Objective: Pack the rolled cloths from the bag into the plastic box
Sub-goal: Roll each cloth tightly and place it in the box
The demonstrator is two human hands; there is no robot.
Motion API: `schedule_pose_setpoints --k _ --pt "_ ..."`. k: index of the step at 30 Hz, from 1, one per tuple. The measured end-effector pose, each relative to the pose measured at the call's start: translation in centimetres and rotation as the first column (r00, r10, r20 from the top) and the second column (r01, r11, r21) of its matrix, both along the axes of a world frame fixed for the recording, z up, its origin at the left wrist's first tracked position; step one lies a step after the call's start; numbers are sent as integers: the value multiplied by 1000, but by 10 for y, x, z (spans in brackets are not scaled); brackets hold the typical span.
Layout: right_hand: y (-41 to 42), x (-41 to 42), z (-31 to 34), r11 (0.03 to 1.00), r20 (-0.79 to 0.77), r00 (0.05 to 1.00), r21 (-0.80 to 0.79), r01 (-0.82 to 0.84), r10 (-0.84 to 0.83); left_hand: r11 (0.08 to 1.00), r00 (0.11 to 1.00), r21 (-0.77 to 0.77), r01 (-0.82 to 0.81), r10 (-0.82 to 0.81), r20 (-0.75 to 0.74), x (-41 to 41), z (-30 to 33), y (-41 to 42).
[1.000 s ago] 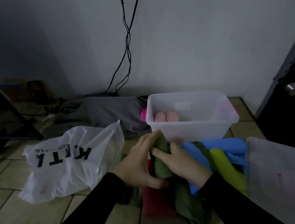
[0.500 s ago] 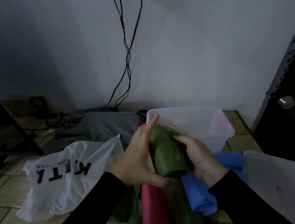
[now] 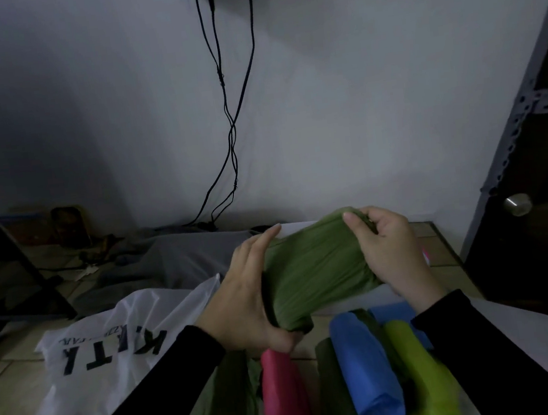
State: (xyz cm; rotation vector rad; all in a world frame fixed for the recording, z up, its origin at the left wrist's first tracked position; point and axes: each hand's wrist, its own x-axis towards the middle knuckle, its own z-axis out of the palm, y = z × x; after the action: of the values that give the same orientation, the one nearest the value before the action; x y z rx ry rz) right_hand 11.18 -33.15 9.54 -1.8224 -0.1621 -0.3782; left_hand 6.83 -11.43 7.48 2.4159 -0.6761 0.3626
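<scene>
Both hands hold one olive-green rolled cloth (image 3: 317,264) up in the air in front of the white wall (image 3: 372,91). The left hand (image 3: 246,300) cups the near, lower end of the roll: its thumb hooks under the bottom edge and its fingers lie long and nearly straight up the left side. The right hand (image 3: 388,252) grips the far, upper end, with its fingers curled over the top edge and the thumb pinching the fabric. The roll tilts, its far end higher and to the right.

The plastic box (image 3: 297,228) is almost wholly hidden behind the cloth and hands; only a pale strip of what seems to be its rim shows beside the left fingertips, and a pink spot shows just right of the right hand.

Below the hands, more rolled cloths lie side by side on the tiled floor (image 3: 9,395): a dark green roll (image 3: 230,399), a pink roll (image 3: 282,399), another dark green roll (image 3: 337,396), a blue roll (image 3: 368,368) and a lime-green roll (image 3: 420,372). The lime-green one touches the blue one.

To the left of them lies the white plastic bag (image 3: 112,361) with black lettering, crumpled and flat on the floor. A translucent lid (image 3: 531,348) lies at the right, partly under the right sleeve. Farther back, a grey cloth (image 3: 182,260) lies on the floor against the wall, and black cables (image 3: 226,109) hang down the wall above it.
</scene>
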Motion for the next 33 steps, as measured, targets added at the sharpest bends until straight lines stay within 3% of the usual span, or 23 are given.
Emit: schedule_pose_setpoints --k 6,10,15,19,21,23,27,33 --pt "-1 13 -9 979 -228 973 203 11 37 991 997 -132 38 -29 72 5 17 -9" --pt "8 11 -23 938 -396 912 344 40 107 976 999 -211 44 -36 40 2 19 -16" --pt "18 2 -35 892 -415 901 445 80 127 974 997 -215 74 -66 47 0 25 -23" --pt "6 0 -17 967 -298 954 241 83 -8 999 996 -32 27 -24 83 5 36 -12" --pt "6 -15 3 978 -6 980 -65 197 -198 998 992 41 -37 32 122 9 43 -7" --pt "21 -35 21 942 283 943 -232 242 -172 988 981 121 -100 78 177 13 47 -5" --pt "68 -59 29 895 84 985 -434 -102 153 973 953 170 -155 101 286 18 50 -15" --pt "76 -54 31 936 129 987 -349 -48 99 973 921 178 -146 69 383 18 58 -18"
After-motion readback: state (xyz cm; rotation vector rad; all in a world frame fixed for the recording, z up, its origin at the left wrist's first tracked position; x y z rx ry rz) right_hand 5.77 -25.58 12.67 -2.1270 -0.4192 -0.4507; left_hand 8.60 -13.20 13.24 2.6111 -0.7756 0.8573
